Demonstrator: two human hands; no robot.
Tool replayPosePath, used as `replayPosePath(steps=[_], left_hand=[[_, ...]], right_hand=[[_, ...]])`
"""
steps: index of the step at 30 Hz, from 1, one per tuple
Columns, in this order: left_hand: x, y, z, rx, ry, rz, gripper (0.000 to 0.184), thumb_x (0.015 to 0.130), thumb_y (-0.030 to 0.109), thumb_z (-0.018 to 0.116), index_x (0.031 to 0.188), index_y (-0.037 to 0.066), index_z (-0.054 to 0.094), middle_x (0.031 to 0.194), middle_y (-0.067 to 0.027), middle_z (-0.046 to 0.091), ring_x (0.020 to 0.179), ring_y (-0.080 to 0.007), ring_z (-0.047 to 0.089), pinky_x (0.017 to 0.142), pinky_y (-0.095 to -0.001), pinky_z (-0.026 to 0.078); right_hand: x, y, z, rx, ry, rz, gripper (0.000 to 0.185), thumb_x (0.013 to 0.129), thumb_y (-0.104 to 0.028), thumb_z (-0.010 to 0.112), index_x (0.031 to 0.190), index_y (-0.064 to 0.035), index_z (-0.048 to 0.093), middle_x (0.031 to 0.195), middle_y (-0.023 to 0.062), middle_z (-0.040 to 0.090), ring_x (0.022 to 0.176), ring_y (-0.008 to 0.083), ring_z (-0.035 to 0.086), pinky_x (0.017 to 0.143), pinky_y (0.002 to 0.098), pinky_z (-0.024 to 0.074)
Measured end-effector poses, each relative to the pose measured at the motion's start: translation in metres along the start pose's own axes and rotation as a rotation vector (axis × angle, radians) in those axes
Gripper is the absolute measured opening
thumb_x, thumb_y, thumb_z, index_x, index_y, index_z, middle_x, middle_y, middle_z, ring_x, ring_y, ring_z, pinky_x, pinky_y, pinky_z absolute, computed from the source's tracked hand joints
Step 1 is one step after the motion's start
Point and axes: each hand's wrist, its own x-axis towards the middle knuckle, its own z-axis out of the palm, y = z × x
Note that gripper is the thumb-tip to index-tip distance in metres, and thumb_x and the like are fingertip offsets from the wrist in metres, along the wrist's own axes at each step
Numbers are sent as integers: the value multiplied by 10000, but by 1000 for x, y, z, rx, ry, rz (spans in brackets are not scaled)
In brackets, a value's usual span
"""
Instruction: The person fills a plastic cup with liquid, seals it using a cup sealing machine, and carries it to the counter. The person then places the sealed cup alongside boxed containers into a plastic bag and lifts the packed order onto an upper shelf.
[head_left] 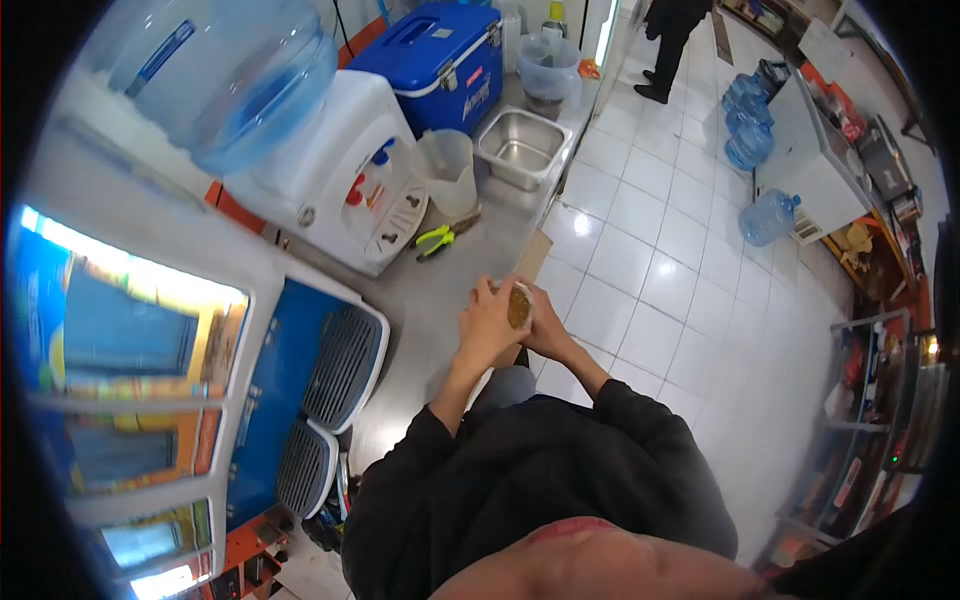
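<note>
Both of my hands are together over the edge of the metal counter [410, 300]. Between them is a small rounded clear container with yellow-brown contents [519, 308]; its exact kind I cannot make out. My left hand [485, 328] curls round its left side, fingers bent over the top. On the other side my right hand [546, 328] wraps it with closed fingers. Lime-green-handled pliers [435, 241] lie on the counter ahead of my hands. A translucent plastic jug [447, 175] stands just beyond them, beside a steel pan [522, 148].
A white water dispenser [345, 170] with a large bottle stands at the left, near a blue cooler box [430, 60]. Drink machine drip trays [345, 365] jut out at lower left. Tiled floor [640, 260] lies right; several water bottles [750, 140] and a person [675, 45] are farther off.
</note>
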Motion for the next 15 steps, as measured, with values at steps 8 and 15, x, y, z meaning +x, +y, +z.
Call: replayPosePath(steps=[8,15], left_hand=[[185,-23,-19,16,244,-155,787,584,240,818,1267,164,435,1199,-172,389,1129,-383,443,806,-480,485],[236,-7,-3,-20,398,-527,790,611,300,791,1295,172,418,1242,-174,386,1158,-384,421,879,-483,443]], right_hand=[[195,11,-192,-129,-416,299,429,814,-277,684,1134,-13,573,918,174,645,880,312,618,786,385,488],[468,79,-318,-106,114,-116,196,861,-182,630,946,-5,642,860,89,645,777,169,615,700,294,492]])
